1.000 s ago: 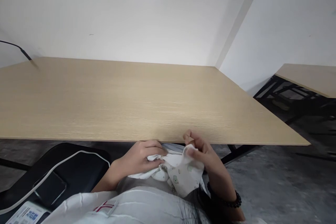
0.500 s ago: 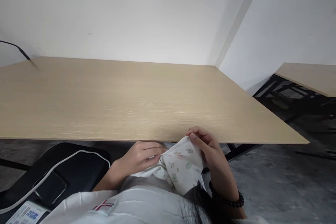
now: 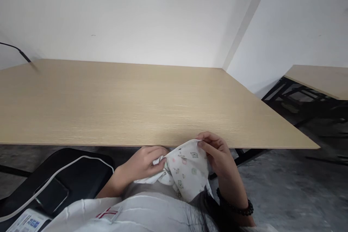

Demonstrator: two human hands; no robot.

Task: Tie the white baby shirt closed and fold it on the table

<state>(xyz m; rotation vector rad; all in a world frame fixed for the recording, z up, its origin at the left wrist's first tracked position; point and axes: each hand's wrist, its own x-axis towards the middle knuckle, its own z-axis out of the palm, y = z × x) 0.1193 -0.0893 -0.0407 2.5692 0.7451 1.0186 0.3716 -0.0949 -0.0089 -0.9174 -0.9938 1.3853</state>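
Note:
A white cloth (image 3: 187,168) with small printed figures in grey, green and pink is stretched between my hands, just below the table's front edge. My right hand (image 3: 217,154) pinches its upper right corner between thumb and fingers. On the other side, my left hand (image 3: 148,161) grips a bunched part of the cloth, thumb towards the fabric. The upper edge runs fairly straight from one hand to the other. Lower down, the cloth hangs in folds over my lap, and strands of hair cover part of it.
A wooden table (image 3: 141,98) spans the view ahead, against a white wall (image 3: 130,25). To the left, a black chair seat (image 3: 89,174) bears a dark phone-like device (image 3: 53,194), a white cable (image 3: 65,168) and a labelled white box (image 3: 28,221). Another table (image 3: 320,79) stands at right.
My right hand has shifted slightly to the right, drawing the cloth's upper edge a bit longer. The left hand has closed more, with its thumb now over the bunched fabric.

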